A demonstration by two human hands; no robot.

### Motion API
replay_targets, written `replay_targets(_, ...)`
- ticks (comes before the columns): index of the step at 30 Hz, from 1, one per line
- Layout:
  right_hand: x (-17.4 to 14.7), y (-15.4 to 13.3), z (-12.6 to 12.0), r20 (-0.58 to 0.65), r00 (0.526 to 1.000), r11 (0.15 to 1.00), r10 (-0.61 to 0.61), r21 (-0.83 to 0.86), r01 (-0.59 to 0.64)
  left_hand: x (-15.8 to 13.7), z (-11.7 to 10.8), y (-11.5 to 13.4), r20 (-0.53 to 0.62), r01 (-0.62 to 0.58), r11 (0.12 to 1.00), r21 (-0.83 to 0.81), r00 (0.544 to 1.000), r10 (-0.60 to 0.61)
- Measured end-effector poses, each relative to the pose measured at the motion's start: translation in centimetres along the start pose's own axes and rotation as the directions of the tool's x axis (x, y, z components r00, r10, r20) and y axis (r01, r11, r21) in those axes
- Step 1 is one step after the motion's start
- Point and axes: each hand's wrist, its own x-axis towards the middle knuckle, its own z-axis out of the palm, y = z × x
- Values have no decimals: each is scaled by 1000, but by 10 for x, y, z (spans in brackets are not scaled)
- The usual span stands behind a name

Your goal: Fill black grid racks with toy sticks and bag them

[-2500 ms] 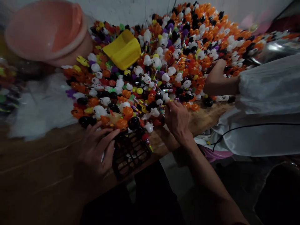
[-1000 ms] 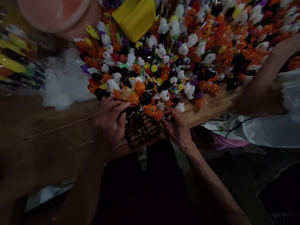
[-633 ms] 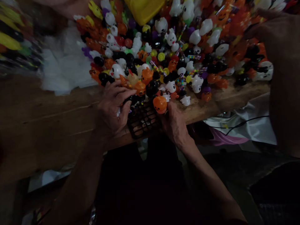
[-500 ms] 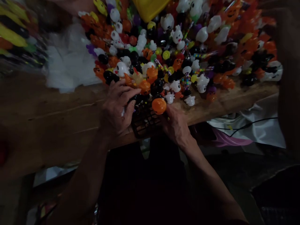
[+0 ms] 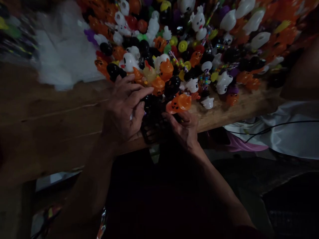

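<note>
My right hand (image 5: 185,127) is closed around the lower part of an orange plastic toy (image 5: 178,103) with a black jack-o'-lantern face, its top tilted to the right. To its left, my left hand (image 5: 126,108) rests at the near edge of the toy pile, index finger stretched forward and thumb bent in. A small pale bit shows between that thumb and the fingers; what it belongs to is hidden. Between my hands, at the table edge, sits a dark plastic grid basket (image 5: 149,132). Beside my left fingertips lie an orange pumpkin toy (image 5: 158,86) and a black toy (image 5: 172,85).
A heap of small plastic toys in white, orange, black and yellow, such as a white reindeer-like figure (image 5: 198,21), covers the far side of the wooden table (image 5: 62,122). Clear plastic bags (image 5: 62,49) lie at left. Another person's arm (image 5: 302,73) reaches in at right.
The orange toy in my right hand has turned from its rounded end toward me to its face side, tilting right. My left hand stays nearly still. The view has shifted slightly.
</note>
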Motion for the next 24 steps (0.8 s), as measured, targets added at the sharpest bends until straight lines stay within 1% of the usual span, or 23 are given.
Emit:
replay_targets(3, -4, 1, -5, -16, 999, 999, 32, -36, -32, 0, 0, -2, 25, 23, 1000, 4, 999, -23)
replay_targets(5, -9, 0, -8, -23, 999, 999, 26, -29, -27, 1, -1, -3, 49, 26, 1000, 10, 998, -27)
replay_targets(7, -15, -2, -9, -7, 1000, 1000, -1, -11, 1, 2, -1, -3, 68, 17, 999, 37, 997, -19)
replay_targets(9, -20, -4, -8, 18, 1000, 1000, 0, -12, 0, 3, -1, -3, 70, 19, 998, 62, 997, -23)
replay_targets(13, -20, -8, 8, 22, 997, 997, 79, -20, -78, 4, -1, -2, 45, 57, 997, 45, 997, -59)
replay_targets(15, -16, -9, 19, 55, 994, 996, 90, 5, -90, 5, 0, 0, 42, 98, 995, 17, 994, -99)
replay_targets(17, -12, -9, 28, 98, 990, 995, 97, 2, -97, 4, 0, 1, 36, 99, 995, 8, 994, -99)
replay_targets(19, -10, -8, 33, 121, 988, 995, 92, -35, -88, 4, 1, 1, 33, 70, 997, 19, 997, -71)
replay_targets(21, -9, -5, 34, 118, 991, 995, 69, -79, -60, 3, 0, 0, 32, 41, 999, 5, 999, -41)
replay_targets(24, -10, 0, 33, 133, 991, 991, 10, -137, 8, 2, -3, -4, 5, 28, 994, -108, 1000, -28)
